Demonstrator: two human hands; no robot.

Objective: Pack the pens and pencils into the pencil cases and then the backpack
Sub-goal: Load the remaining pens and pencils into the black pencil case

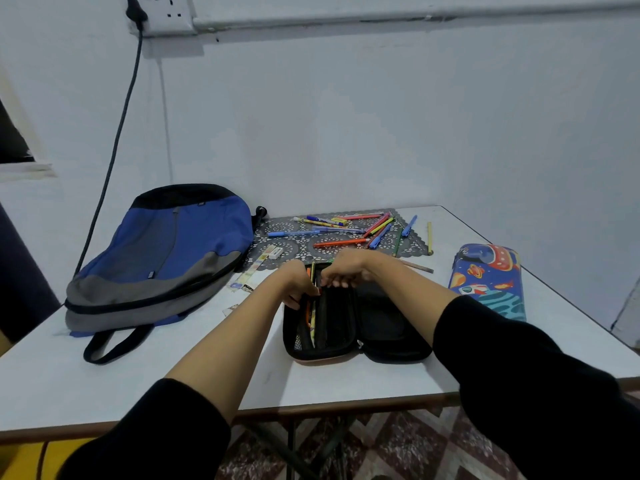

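Both hands at the far end of an open black zip-around pencil case [377,327], close to the front edge of the white table [346,386].

Left hand [297,280] curled round orange and yellow pencils [313,325] lying in the case's left half; right hand [343,268] bent-fingered on the middle flap, grasp unclear. Loose pens and pencils [346,230] on a dark lace mat [277,226] by the far wall. Blue and grey fabric backpack [166,251] flat at left. Blue space-print pencil case [488,282] along the right edge. Bare tabletop between backpack and black case.
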